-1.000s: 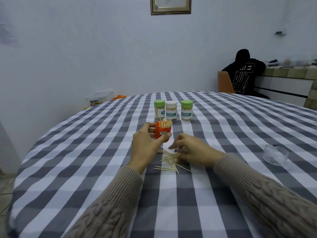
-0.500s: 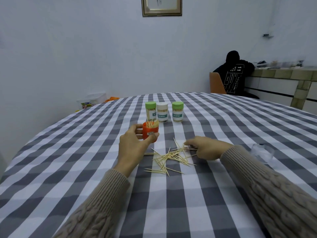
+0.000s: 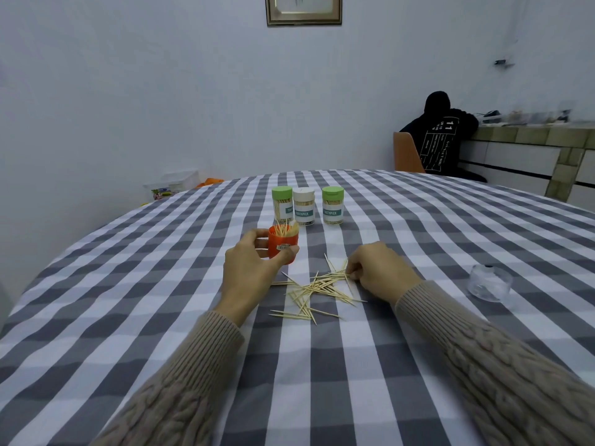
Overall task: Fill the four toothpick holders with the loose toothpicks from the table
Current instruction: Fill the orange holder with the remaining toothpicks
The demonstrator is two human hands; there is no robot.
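My left hand (image 3: 249, 268) grips an orange toothpick holder (image 3: 283, 243), open at the top, with toothpicks sticking out of it. Behind it stand three capped holders: a green-lidded one (image 3: 282, 204), a white-lidded one (image 3: 303, 206) and another green-lidded one (image 3: 333, 206), all with toothpicks inside. A scattered pile of loose toothpicks (image 3: 317, 289) lies on the checked tablecloth (image 3: 128, 300) between my hands. My right hand (image 3: 380, 272) rests at the pile's right edge, its fingertips pinching a few toothpicks there.
A clear plastic lid (image 3: 489, 283) lies on the cloth to the right. A person in black (image 3: 441, 140) sits on a chair (image 3: 406, 154) at a counter, far right. A plastic box (image 3: 172, 185) sits beyond the table's far left edge.
My right hand has slid from the middle of the pile to its right edge. The left hand still holds the orange holder. The camera view has shifted.
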